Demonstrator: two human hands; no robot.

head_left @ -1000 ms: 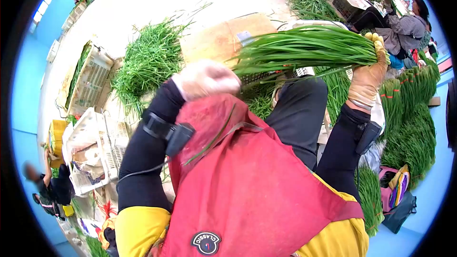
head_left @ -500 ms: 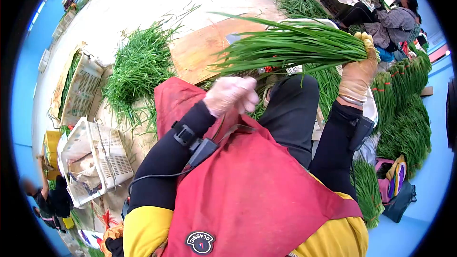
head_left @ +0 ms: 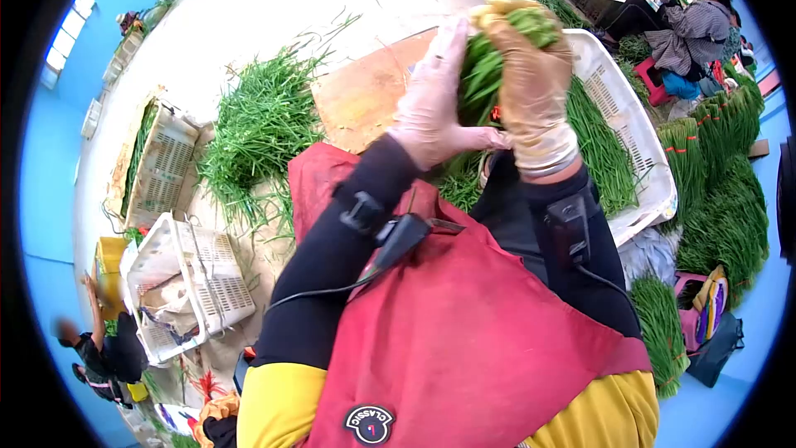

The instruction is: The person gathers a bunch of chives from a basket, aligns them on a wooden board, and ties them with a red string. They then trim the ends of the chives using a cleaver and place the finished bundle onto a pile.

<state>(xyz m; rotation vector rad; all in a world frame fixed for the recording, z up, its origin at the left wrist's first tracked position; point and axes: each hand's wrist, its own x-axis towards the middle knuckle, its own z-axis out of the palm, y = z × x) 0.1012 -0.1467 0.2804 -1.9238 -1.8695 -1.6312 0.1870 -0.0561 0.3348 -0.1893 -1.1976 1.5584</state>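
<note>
My right hand, in a yellowed glove, wraps round a bunch of long green chives. The bunch is upended, its cut ends showing at the top between glove and fingers. My left hand, in a thin pale glove, lies along the left side of the bunch with fingers stretched out and thumb spread toward my right wrist. The lower part of the bunch is hidden behind the hands. Just beyond my hands is a wooden board. A white plastic basket holding more chives stands beside my right arm.
Loose greens are heaped on the floor at left, near white crates. Tied bunches line the right wall. A co-worker sits at upper right; another person is at lower left.
My right hand has come in from the right and turned the bunch from lying sideways to upright. My left hand has risen and uncurled from a fist to lie against it.
</note>
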